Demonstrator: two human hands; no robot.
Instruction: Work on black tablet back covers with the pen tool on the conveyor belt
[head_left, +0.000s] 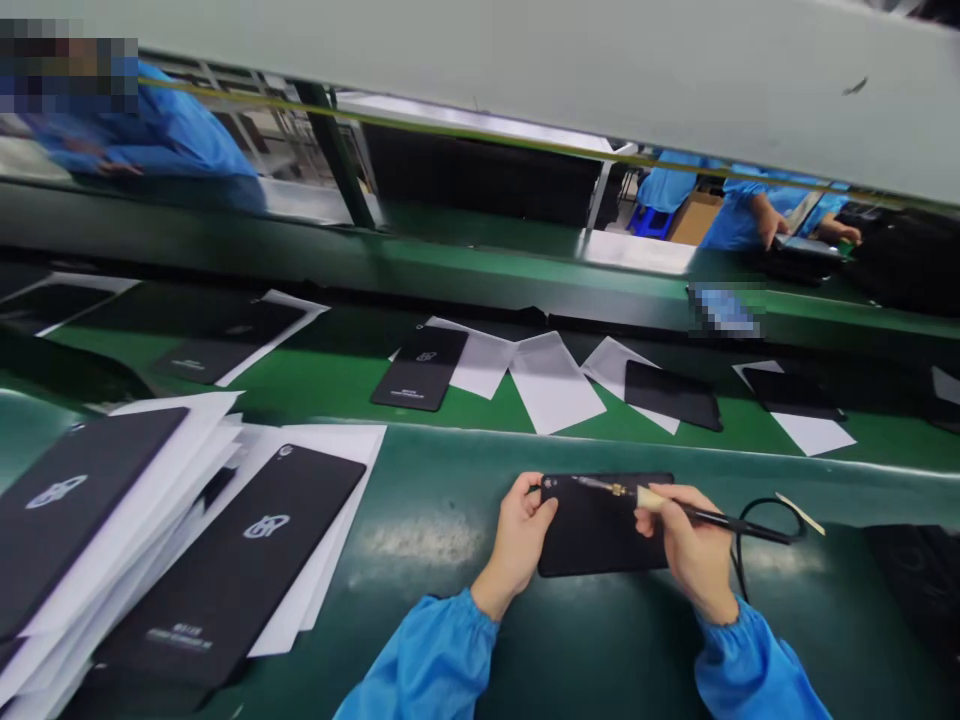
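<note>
A black tablet [604,545] with rounded corners lies on the green bench in front of me. My left hand [523,535] grips its left edge, the thumb on top near the small corner hole. In my right hand [694,550] is a soldering iron [646,498], held like a pen with its fingers closed around the pale grip. The iron's metal tip points left, over the tablet's upper left corner; whether it touches the surface I cannot tell. Its black cord [739,560] loops to the right of my hand.
At left, black tablets [247,560] with a logo lie stacked with white paper sheets [319,590]. Behind the bench edge, a green conveyor belt [337,385] carries several tablets and white sheets [555,385]. Co-workers in blue sleeves [195,125] are across the line. A dark object [915,590] is at right.
</note>
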